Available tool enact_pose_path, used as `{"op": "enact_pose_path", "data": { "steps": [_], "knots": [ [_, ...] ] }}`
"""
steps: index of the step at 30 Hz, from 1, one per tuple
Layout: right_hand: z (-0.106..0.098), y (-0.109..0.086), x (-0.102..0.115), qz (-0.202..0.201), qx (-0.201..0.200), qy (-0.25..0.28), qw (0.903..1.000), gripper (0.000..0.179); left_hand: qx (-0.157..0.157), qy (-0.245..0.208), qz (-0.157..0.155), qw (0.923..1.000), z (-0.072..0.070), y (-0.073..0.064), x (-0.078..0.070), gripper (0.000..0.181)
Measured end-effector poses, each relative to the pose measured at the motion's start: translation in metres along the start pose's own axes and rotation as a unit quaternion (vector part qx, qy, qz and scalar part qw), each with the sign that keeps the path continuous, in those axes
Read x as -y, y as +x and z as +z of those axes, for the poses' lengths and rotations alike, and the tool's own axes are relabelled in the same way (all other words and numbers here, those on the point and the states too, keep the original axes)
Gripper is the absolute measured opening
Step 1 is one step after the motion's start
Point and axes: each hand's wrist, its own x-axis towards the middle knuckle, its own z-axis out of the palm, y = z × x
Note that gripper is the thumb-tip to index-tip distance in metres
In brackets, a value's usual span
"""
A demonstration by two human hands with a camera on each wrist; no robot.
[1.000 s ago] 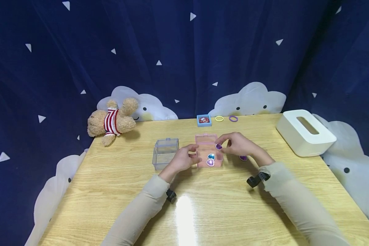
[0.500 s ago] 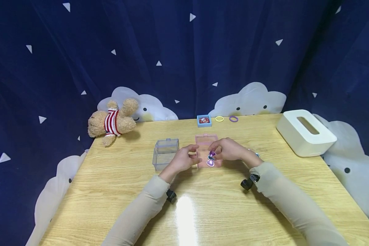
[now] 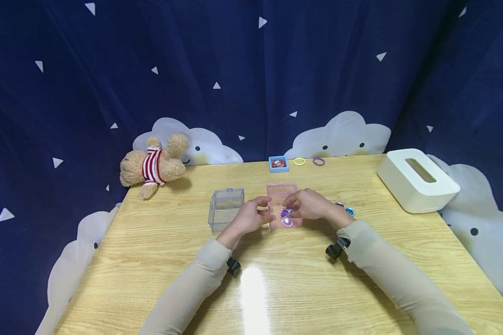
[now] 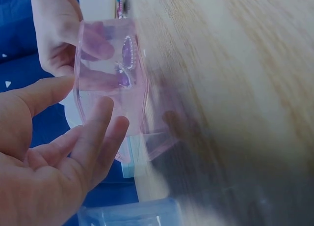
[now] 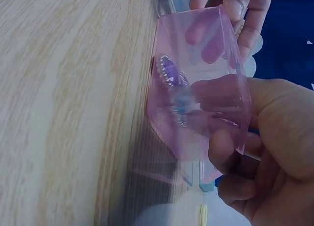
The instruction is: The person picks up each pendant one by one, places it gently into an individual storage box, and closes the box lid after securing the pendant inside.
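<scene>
Head view, centre of the frame: a transparent pink box (image 3: 276, 205) stands with its lid raised on a wood-grain table (image 3: 302, 284). The left hand (image 3: 248, 217) is at the box's left side, thumb and fingers spread, fingertips at its wall and rim. The right hand (image 3: 311, 204) enters from the right, thumb and fingertips inside the box at a purple heart gem (image 3: 284, 213); whether they pinch it cannot be told. Below this gem, within the box, lies a lilac heart gem (image 3: 287, 223) with a beaded edge.

Right of centre, by the right wrist, a teal gem (image 3: 350, 211) and a dark purple gem (image 3: 339, 204) lie on the table. Left of centre stands a clear grey box (image 3: 228, 197), lid raised. Upper left: a teddy bear (image 3: 152, 167) on its side. Upper right: a white tissue box (image 3: 408, 190). Along the table's far edge: a blue square frame (image 3: 278, 170), a yellow ring (image 3: 299, 164) and a purple ring (image 3: 318, 165).
</scene>
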Motion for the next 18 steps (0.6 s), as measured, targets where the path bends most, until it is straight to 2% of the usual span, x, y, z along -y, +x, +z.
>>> {"op": "enact_pose_path", "data": {
  "steps": [13, 18],
  "knots": [
    [-0.006, -0.007, 0.000, 0.002, -0.009, 0.045, 0.9989, 0.031, 0.001, 0.000, -0.005, 1.0000, 0.000, -0.001, 0.000, 0.061],
    [-0.015, -0.012, -0.002, -0.003, -0.032, 0.067, 0.9973, 0.027, -0.002, 0.004, -0.004, 1.0000, -0.001, 0.000, -0.001, 0.060]
  ]
}}
